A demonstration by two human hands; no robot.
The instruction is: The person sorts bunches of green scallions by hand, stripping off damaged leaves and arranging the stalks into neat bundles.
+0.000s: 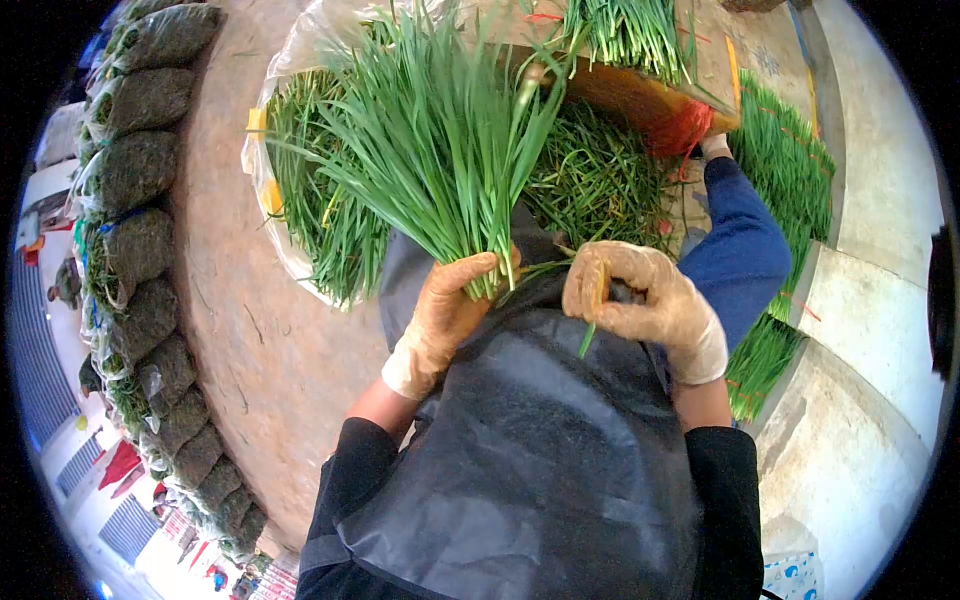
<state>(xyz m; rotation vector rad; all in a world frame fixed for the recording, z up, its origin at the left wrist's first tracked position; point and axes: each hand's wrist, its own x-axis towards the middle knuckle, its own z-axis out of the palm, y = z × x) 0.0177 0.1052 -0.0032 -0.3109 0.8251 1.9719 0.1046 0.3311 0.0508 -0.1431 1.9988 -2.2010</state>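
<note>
- The left hand (450,310), in a pale, stained glove (408,372), is closing around the bunch of garlic chives (440,150) at its whitish stem ends, the thumb pressing across them.
- The bunch is standing above the dark apron (560,430), in front of the person, and its long leaves are fanning out away from the body.
- The right hand (650,295), also gloved, is curling its fingers toward the thumb and pinching a thin green leaf (586,341), whose end is hanging below the thumb.
- In my judgement, such a bunch is being light for its size; the leaves are probably soft, smooth and easy to bruise, and a little slippery if wet. The stem ends are looking firmer, so near them is the better place to take hold, without squeezing hard.
- The leaves are showing narrow, ribbon-like shapes, and the apron is shining in creases like coated cloth.
- Beyond the hands, loose leaves (590,170) are lying in a tangled heap, and clear plastic sheeting (305,45) is wrinkling around the heap's far left side.
- A brown wooden worktop (620,90) is carrying more chives (630,40); red strands (680,130) are hanging at its corner.
</note>
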